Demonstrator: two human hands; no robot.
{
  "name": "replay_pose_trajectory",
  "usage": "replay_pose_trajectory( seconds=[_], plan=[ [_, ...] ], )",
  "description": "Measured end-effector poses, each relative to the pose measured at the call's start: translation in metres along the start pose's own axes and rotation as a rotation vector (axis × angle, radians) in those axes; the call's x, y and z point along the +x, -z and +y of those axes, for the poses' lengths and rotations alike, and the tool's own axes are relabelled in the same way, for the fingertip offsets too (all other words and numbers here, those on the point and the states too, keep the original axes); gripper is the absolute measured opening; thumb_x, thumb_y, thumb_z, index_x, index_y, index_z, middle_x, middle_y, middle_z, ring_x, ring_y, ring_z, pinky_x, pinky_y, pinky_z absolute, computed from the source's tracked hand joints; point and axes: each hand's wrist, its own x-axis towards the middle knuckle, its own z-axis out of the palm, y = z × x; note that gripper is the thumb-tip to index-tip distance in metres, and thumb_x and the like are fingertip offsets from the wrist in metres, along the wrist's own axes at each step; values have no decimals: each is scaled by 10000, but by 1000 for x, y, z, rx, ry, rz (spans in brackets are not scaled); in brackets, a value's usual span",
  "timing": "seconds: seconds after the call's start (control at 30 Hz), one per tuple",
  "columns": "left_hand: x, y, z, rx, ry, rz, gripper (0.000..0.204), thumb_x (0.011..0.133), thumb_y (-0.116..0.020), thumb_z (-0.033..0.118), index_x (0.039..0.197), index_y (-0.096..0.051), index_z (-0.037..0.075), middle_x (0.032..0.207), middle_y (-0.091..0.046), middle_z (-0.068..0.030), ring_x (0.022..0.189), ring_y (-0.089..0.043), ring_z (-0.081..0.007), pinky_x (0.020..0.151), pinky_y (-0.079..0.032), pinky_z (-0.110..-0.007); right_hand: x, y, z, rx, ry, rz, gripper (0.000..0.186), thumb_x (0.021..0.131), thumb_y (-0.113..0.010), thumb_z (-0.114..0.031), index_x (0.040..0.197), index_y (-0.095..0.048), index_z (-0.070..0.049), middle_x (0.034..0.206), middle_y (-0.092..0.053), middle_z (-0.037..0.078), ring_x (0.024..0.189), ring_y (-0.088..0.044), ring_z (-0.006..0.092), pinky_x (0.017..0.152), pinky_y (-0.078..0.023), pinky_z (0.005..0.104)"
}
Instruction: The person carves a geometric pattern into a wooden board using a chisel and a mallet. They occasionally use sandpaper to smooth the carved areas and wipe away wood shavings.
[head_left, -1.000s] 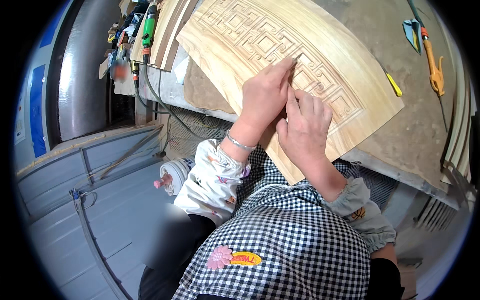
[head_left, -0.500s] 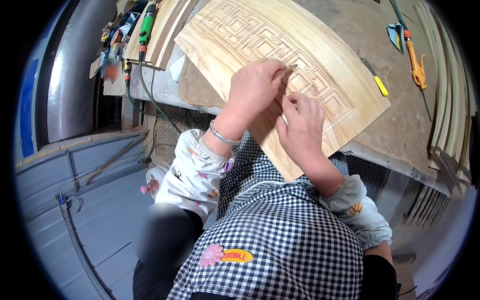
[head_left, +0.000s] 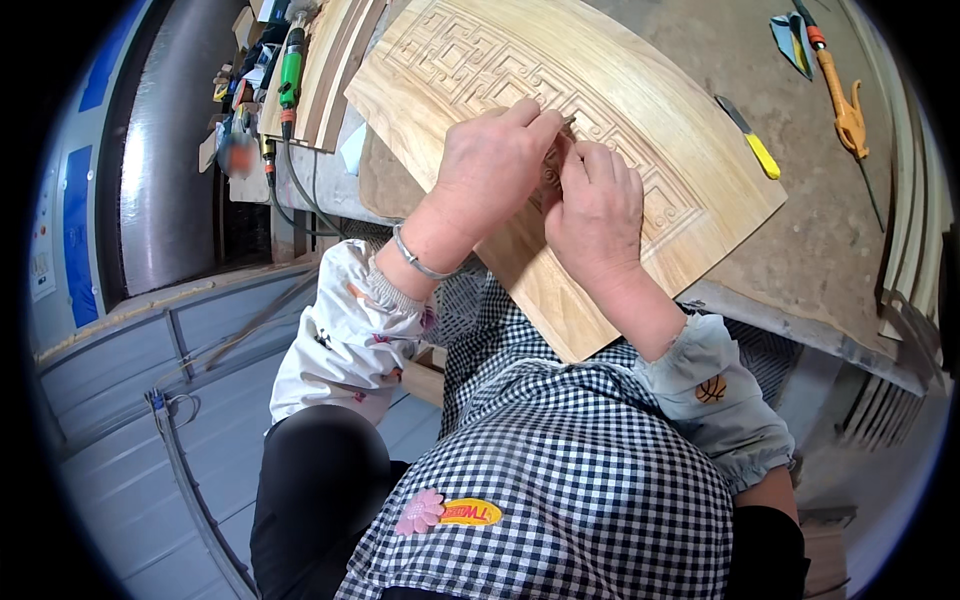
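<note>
A pale wooden panel (head_left: 740, 200) with a carved geometric fretwork band lies at an angle across the bench edge. My left hand (head_left: 490, 160) is closed over the carving, fingertips pinching a small thin item too hidden to name. Beside it, my right hand (head_left: 600, 210) has bent fingers pressed against the carved band near the left fingertips; anything inside is hidden. A yellow-handled blade (head_left: 758, 152) lies on the panel's right part.
The bench (head_left: 770, 290) holds an orange air gun (head_left: 848, 120), a blue folded scrap (head_left: 785, 45), wooden strips (head_left: 905, 200) at right and more boards (head_left: 340, 80) at upper left, beside a green power tool (head_left: 291, 70), hoses and clutter.
Both hands have moved up along the carving and a little left, their fingertips still close together. The left forearm is more slanted, and the camera view has shifted slightly.
</note>
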Motion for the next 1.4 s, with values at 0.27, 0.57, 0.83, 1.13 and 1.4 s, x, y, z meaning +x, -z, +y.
replay_pose_trajectory(
  seconds=[0.27,0.57,0.83,1.13,1.4],
  plan=[
    [30,20,-14,28,-185,-192,242,847,-680,70,1065,-757,141,864,-685,-30,756,-719,-260,624,-566,-369,2,4,-3,-21,-28,-53,456,786,-621,-13,1236,-674,24,1049,-601,105,987,-587,296,844,-451,432],
    [87,41,-11,170,-327,-554,130,863,-633,35,865,-758,71,883,-743,-100,848,-737,-332,718,-580,-440,3,10,-3,-16,-11,-74,558,862,-650,-92,1403,-597,33,1122,-614,114,1030,-581,285,867,-451,425],
    [98,51,-35,-92,-74,-880,204,898,-692,158,1039,-817,80,912,-778,-141,826,-731,-327,766,-573,-431,5,10,0,-31,-7,-62,499,834,-666,-126,1318,-665,-3,992,-596,63,947,-588,248,815,-450,396],
    [-15,10,1,-436,402,-132,249,963,-712,84,1207,-757,66,1075,-765,-146,896,-744,-266,777,-575,-338,5,8,-3,-1,1,-6,456,862,-652,-118,1301,-665,4,984,-614,64,912,-601,242,793,-450,395],
    [-13,-5,23,-215,315,18,208,975,-683,126,1174,-740,113,889,-696,-110,750,-704,-329,643,-573,-407,4,4,-2,20,-12,34,432,877,-624,-92,1286,-662,43,962,-628,85,902,-610,261,792,-452,400]
  ],
)
